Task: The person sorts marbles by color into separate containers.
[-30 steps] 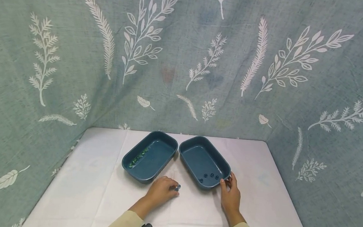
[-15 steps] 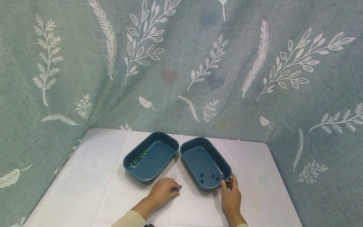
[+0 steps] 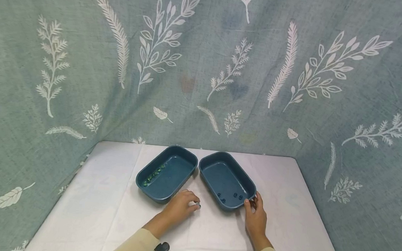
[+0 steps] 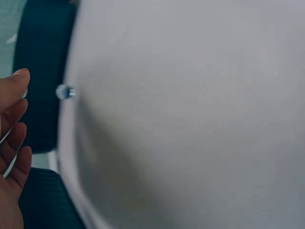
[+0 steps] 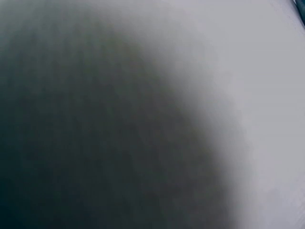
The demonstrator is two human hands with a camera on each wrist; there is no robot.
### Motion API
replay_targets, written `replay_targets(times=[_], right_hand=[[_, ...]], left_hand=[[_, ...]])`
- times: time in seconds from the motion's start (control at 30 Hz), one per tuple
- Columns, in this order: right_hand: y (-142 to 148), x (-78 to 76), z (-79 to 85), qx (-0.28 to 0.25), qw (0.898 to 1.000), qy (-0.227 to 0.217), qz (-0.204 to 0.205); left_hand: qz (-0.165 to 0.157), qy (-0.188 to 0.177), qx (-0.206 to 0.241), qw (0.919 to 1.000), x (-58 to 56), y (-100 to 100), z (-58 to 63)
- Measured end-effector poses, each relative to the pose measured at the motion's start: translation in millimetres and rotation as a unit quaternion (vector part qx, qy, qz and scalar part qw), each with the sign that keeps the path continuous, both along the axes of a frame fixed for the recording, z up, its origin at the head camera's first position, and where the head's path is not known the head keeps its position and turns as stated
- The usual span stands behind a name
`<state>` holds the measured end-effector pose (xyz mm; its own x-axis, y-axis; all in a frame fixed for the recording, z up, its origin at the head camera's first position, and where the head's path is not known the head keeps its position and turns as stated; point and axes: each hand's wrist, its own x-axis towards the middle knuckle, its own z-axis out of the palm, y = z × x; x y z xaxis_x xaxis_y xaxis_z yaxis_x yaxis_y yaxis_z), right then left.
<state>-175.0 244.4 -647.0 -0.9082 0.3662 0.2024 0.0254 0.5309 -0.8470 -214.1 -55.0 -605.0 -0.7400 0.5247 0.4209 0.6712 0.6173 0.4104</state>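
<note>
In the head view my left hand (image 3: 179, 207) is just above the white table, in front of the gap between two dark blue trays. Its thumb and index finger pinch a small clear glass marble (image 4: 25, 93), mostly hidden by the fingers. Beside the fingertips another bluish marble (image 4: 63, 91) rests on the cloth. My right hand (image 3: 255, 220) grips the near right corner of the right tray (image 3: 216, 155), thumb at the rim. Several dark blue marbles (image 3: 235, 195) lie at that tray's near end. The right wrist view shows only blurred shadow and cloth.
The left tray (image 3: 175, 147) stands angled toward the right one and has several green marbles (image 3: 154, 175) in a row along its left side. A white cloth covers the table (image 3: 289, 177). Patterned fabric (image 3: 206, 62) hangs behind and at both sides.
My left hand has lifted slightly, its fingers now around a marble. One marble in the right tray has rolled leftward. The right hand keeps its grip on the tray.
</note>
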Motion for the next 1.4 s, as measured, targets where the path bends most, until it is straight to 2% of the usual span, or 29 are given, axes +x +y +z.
replay_targets(times=[0.1, 0.27, 0.53, 0.67, 0.97, 1.2, 1.4], right_hand=[[1, 0.2, 1.0, -0.005, 1.0, 0.006, 0.004], [2, -0.3, -0.7, -0.012, 1.0, -0.003, 0.008], [-1, -0.4, -0.8, -0.015, 1.0, 0.005, 0.0], [-2, -1.0, -1.3, -0.016, 1.0, -0.01, 0.001], [0, -1.9, 0.1, -0.014, 1.0, -0.007, 0.003], [4, -3.5, -3.0, -0.02, 1.0, -0.007, 0.007], [4, -3.0, -2.5, -0.022, 1.0, -0.011, 0.008]], left_hand=[[-0.018, 0.015, 0.009, 0.9997, -6.0, 3, 12.3], [-0.038, 0.014, 0.018, 0.999, -13.1, 7, 25.9], [-0.069, 0.067, 0.057, 0.9937, -25.7, 14, 33.7], [-0.081, 0.069, 0.069, 0.9919, -30.5, 18, 41.5], [-0.085, 0.079, 0.052, 0.9919, -44.5, 29, 53.7], [-0.062, 0.043, 0.032, 0.9966, -56.3, 40, 55.3], [-0.047, 0.015, -0.003, 0.9988, -68.1, 50, 46.3]])
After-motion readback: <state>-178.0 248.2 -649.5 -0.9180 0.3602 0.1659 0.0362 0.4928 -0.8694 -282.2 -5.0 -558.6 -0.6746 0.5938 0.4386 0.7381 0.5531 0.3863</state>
